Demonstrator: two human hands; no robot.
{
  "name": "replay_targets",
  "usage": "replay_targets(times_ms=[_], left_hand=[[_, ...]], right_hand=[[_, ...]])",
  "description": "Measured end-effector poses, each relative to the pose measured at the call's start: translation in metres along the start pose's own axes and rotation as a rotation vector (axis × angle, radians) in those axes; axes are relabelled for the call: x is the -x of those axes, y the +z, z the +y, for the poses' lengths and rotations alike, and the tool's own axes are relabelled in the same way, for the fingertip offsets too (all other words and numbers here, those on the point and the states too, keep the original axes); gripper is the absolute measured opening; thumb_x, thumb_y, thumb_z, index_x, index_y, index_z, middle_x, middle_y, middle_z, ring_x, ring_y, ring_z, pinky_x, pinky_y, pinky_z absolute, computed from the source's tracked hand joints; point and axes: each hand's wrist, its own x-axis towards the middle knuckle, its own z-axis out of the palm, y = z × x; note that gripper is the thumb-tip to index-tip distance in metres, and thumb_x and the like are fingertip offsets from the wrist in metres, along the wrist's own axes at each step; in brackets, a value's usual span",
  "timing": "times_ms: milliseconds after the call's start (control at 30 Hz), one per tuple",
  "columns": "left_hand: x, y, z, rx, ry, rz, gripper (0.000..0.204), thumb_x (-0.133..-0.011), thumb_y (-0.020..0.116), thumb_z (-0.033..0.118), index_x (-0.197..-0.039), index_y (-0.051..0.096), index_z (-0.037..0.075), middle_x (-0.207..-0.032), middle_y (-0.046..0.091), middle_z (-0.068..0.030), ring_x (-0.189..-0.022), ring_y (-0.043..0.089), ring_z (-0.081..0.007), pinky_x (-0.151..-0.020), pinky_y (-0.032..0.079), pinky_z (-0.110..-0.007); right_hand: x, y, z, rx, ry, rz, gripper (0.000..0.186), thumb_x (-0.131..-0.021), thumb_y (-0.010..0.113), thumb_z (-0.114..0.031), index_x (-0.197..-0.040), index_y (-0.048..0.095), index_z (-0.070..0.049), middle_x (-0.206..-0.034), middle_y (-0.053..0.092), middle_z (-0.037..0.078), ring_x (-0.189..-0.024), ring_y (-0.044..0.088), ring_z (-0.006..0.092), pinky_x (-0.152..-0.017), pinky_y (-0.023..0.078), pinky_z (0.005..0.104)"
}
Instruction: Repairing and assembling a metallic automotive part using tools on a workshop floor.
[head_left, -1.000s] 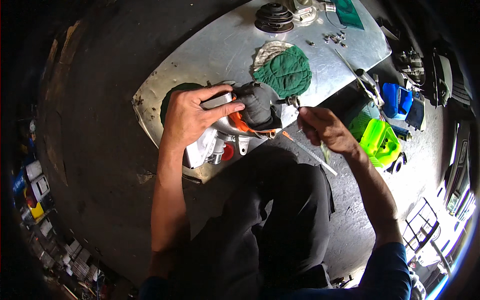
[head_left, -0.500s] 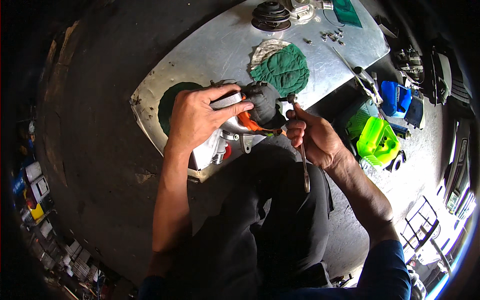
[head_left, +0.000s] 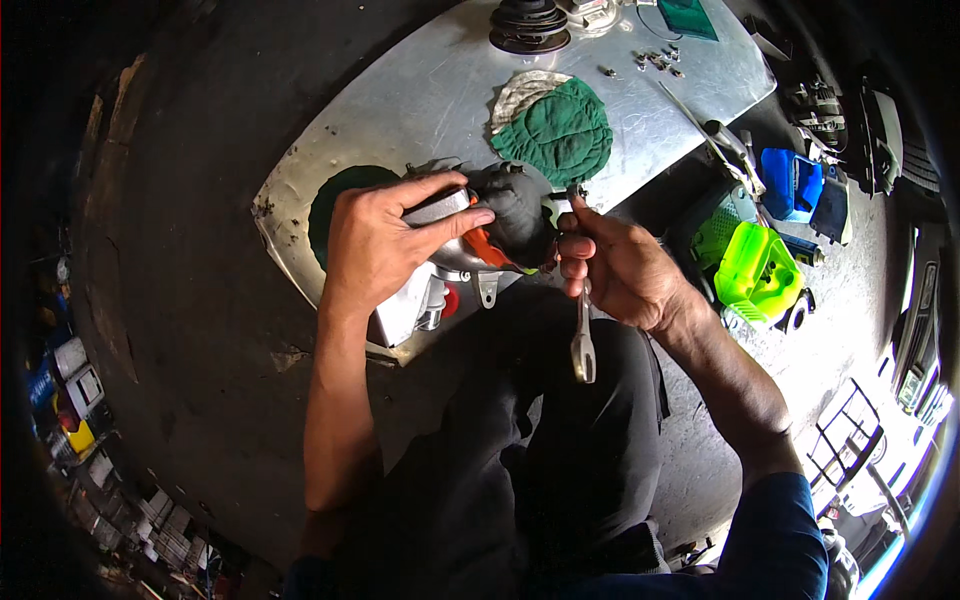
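Note:
Over the near edge of the metal sheet, my left hand [head_left: 372, 240] is closed on a silver metal machine part with a rounded black section [head_left: 512, 212] and an orange piece [head_left: 486, 248] between. Its thumb and fingers clamp the silver rim. On the part's right side, my right hand [head_left: 622, 262] is wrapped round a wrench [head_left: 583, 350]. The wrench's forked open end points down towards my knee; its upper end lies by the part's right edge, partly hidden by my fingers. Below the part, a silver bracket tab [head_left: 487, 288] and a red round piece [head_left: 451, 299] show.
A green and white cloth [head_left: 560, 130] lies on the metal sheet [head_left: 400, 110], with a black pulley-like part [head_left: 530, 25] and several small fasteners [head_left: 660, 62] beyond. To the right are a bright green plastic cover [head_left: 755, 275] and a blue one [head_left: 790, 185].
My right hand has turned slightly and the wrench's lower end has swung left, its forked jaw now facing up. My left hand keeps its grip on the part.

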Motion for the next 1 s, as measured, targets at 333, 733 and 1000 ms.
replay_targets(times_ms=[333, 733, 1000], left_hand=[[-0.021, -0.033, -0.021, 0.037, -0.069, -0.082, 0.041, -0.081, 0.087, 0.019, -0.112, 0.075, -0.005, -0.091, 0.077, -0.0074, -0.082, 0.064, -0.0066, -0.077, 0.052, -0.024], [-0.020, -0.019, -0.006, -0.034, -0.121, -0.032, 0.041, -0.083, 0.086, 0.022, -0.110, 0.073, -0.007, -0.088, 0.076, -0.0098, -0.079, 0.064, -0.0074, -0.077, 0.052, -0.025], [-0.016, -0.032, -0.015, 0.022, -0.080, -0.130, 0.040, -0.079, 0.088, 0.014, -0.112, 0.074, -0.004, -0.096, 0.077, -0.0111, -0.086, 0.068, -0.0099, -0.081, 0.053, -0.026]], right_hand=[[-0.009, -0.022, -0.058, 1.079, 0.111, 0.094, 0.028, -0.105, 0.057, -0.032, -0.105, 0.055, -0.004, -0.072, 0.050, 0.003, -0.057, 0.051, 0.0140, -0.050, 0.040, 0.0290], [-0.014, -0.028, -0.048, 1.446, -0.319, 0.139, 0.036, -0.109, 0.048, -0.031, -0.104, 0.063, 0.000, -0.077, 0.053, 0.004, -0.063, 0.046, 0.0127, -0.057, 0.039, 0.0299], [-0.011, -0.035, -0.044, 2.035, -0.696, 0.111, 0.037, -0.107, 0.052, -0.034, -0.098, 0.061, 0.001, -0.066, 0.059, 0.021, -0.065, 0.063, 0.0403, -0.058, 0.050, 0.0446]])
